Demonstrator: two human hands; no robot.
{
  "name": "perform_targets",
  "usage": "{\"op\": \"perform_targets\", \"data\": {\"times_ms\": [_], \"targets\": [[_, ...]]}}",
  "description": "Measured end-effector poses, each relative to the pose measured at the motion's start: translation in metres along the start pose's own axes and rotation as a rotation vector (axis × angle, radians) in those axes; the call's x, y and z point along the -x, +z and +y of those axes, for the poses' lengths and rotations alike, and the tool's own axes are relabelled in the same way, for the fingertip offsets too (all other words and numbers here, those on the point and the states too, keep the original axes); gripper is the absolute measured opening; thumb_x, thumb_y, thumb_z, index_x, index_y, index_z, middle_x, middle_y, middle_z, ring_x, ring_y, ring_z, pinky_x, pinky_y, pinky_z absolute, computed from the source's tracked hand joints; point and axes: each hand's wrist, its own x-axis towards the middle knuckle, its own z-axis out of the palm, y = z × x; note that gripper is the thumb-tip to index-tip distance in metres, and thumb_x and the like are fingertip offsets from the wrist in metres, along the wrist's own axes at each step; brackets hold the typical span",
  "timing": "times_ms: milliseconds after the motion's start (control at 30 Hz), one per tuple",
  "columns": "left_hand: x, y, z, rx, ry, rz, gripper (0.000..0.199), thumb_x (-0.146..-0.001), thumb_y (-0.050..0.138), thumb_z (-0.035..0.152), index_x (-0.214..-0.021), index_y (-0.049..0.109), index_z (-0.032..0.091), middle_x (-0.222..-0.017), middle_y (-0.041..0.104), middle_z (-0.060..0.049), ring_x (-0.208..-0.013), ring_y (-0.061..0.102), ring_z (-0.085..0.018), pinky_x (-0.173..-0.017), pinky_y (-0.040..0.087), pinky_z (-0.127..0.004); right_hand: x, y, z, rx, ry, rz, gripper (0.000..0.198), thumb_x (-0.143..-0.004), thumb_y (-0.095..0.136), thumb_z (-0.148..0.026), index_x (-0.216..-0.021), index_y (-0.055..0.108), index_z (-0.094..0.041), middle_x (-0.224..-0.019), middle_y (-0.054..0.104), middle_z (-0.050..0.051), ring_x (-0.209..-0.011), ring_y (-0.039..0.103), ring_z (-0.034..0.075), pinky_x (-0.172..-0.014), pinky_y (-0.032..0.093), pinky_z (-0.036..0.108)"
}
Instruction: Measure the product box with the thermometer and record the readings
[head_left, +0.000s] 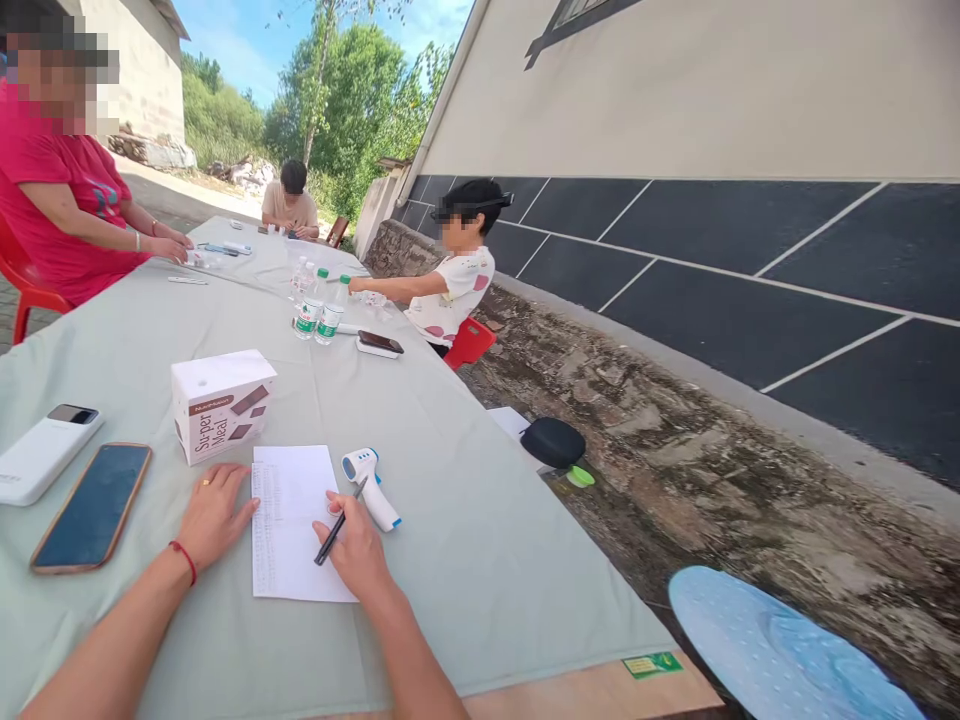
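Note:
A white sheet of paper [289,540] with small rows of writing along its left side lies on the cloth in front of me. My left hand [217,510] rests low on the table, fingers stretched out, its thumb at the sheet's left edge. Held in my right hand [356,550] is a black pen [330,537], slanting over the right half of the paper. Just beyond that hand lies a white and blue infrared thermometer [373,487]. A white and brown box [222,405] stands behind my left hand.
At left are a phone [94,508] and a white power bank [49,452]. Two green-capped water bottles [319,308] and another phone [380,342] sit farther along the cloth-covered table [465,560]. Three people sit around it. A blue round object [780,640] is beyond the right edge.

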Motion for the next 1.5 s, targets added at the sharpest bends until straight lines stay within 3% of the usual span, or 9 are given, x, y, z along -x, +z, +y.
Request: {"op": "perform_targets", "data": {"times_ms": [200, 333, 567, 667, 767, 933, 1100, 1233, 1500], "targets": [[-0.001, 0.0, 0.0, 0.009, 0.001, -0.019, 0.035, -0.087, 0.049, 0.037, -0.117, 0.059, 0.022, -0.115, 0.065, -0.011, -0.112, 0.054, -0.031, -0.093, 0.044, -0.049, -0.003, 0.008, 0.013, 0.076, 0.089, 0.084, 0.023, -0.079, 0.054, -0.026, -0.102, 0.048, -0.022, -0.122, 0.06, 0.011, -0.115, 0.056, 0.026, -0.095, 0.046, 0.044], [-0.002, -0.002, 0.003, 0.01, -0.022, -0.028, 0.036, -0.086, 0.05, 0.035, -0.117, 0.059, 0.02, -0.114, 0.063, -0.012, -0.111, 0.053, -0.031, -0.093, 0.044, -0.05, -0.004, 0.012, 0.011, -0.023, 0.061, 0.011, 0.019, -0.084, 0.048, -0.028, -0.102, 0.049, -0.022, -0.134, 0.056, 0.012, -0.118, 0.057, 0.023, -0.098, 0.045, 0.042], [-0.002, 0.0, 0.005, 0.006, -0.019, -0.03, 0.037, -0.082, 0.055, 0.031, -0.117, 0.059, 0.019, -0.116, 0.057, -0.013, -0.112, 0.049, -0.032, -0.097, 0.041, -0.051, -0.002, 0.003, -0.005, -0.271, -0.037, 0.208, 0.046, -0.094, 0.029, -0.046, -0.127, 0.045, -0.017, -0.099, 0.064, 0.009, -0.098, 0.063, 0.021, -0.091, 0.049, 0.04], [0.001, 0.001, 0.009, -0.019, -0.026, -0.062, 0.037, -0.081, 0.056, 0.03, -0.116, 0.06, 0.018, -0.119, 0.055, -0.014, -0.115, 0.048, -0.032, -0.096, 0.041, -0.051, 0.006, 0.008, -0.014, -0.34, -0.072, 0.187, 0.052, -0.095, 0.027, -0.052, -0.128, 0.049, -0.018, -0.095, 0.062, 0.008, -0.092, 0.063, 0.02, -0.088, 0.05, 0.039], [0.004, 0.0, 0.015, -0.067, -0.062, -0.104, 0.043, -0.077, 0.061, 0.032, -0.118, 0.059, 0.02, -0.128, 0.049, -0.014, -0.12, 0.045, -0.034, -0.099, 0.039, -0.053, 0.014, 0.019, -0.019, -0.424, -0.069, 0.11, 0.046, -0.092, 0.038, -0.053, -0.116, 0.059, -0.02, -0.093, 0.063, 0.007, -0.086, 0.063, 0.02, -0.082, 0.051, 0.037], [0.005, -0.004, 0.025, -0.114, -0.079, -0.212, 0.05, -0.074, 0.065, 0.035, -0.12, 0.058, 0.017, -0.134, 0.045, -0.017, -0.123, 0.043, -0.036, -0.105, 0.034, -0.053, 0.012, 0.022, -0.027, -0.597, 0.093, 0.142, 0.019, -0.077, 0.063, -0.04, -0.075, 0.058, -0.021, -0.06, 0.055, -0.003, -0.053, 0.051, 0.012, -0.055, 0.045, 0.028], [0.003, -0.007, 0.027, -0.139, -0.082, -0.243, 0.054, -0.073, 0.066, 0.038, -0.122, 0.057, 0.016, -0.134, 0.045, -0.018, -0.124, 0.043, -0.036, -0.106, 0.033, -0.052, -0.006, 0.023, -0.049, -0.723, 0.184, -0.032, 0.018, -0.076, 0.056, -0.035, -0.082, 0.063, -0.02, -0.061, 0.059, -0.002, -0.057, 0.055, 0.014, -0.059, 0.047, 0.029], [0.002, -0.007, 0.025, -0.13, -0.09, -0.225, 0.055, -0.073, 0.066, 0.039, -0.122, 0.056, 0.016, -0.133, 0.044, -0.018, -0.123, 0.043, -0.037, -0.105, 0.034, -0.054, -0.015, 0.041, -0.045, -0.627, 0.228, 0.072, 0.015, -0.063, 0.061, -0.032, -0.072, 0.057, -0.021, -0.06, 0.056, -0.004, -0.054, 0.048, 0.012, -0.052, 0.042, 0.026], [0.002, -0.006, 0.028, -0.119, -0.104, -0.231, 0.055, -0.071, 0.068, 0.037, -0.121, 0.057, 0.016, -0.134, 0.044, -0.017, -0.123, 0.043, -0.037, -0.104, 0.036, -0.052, -0.002, 0.048, -0.027, -0.452, 0.188, 0.094, 0.014, -0.066, 0.058, -0.035, -0.065, 0.053, -0.022, -0.058, 0.052, -0.004, -0.055, 0.047, 0.013, -0.055, 0.04, 0.027]]}}
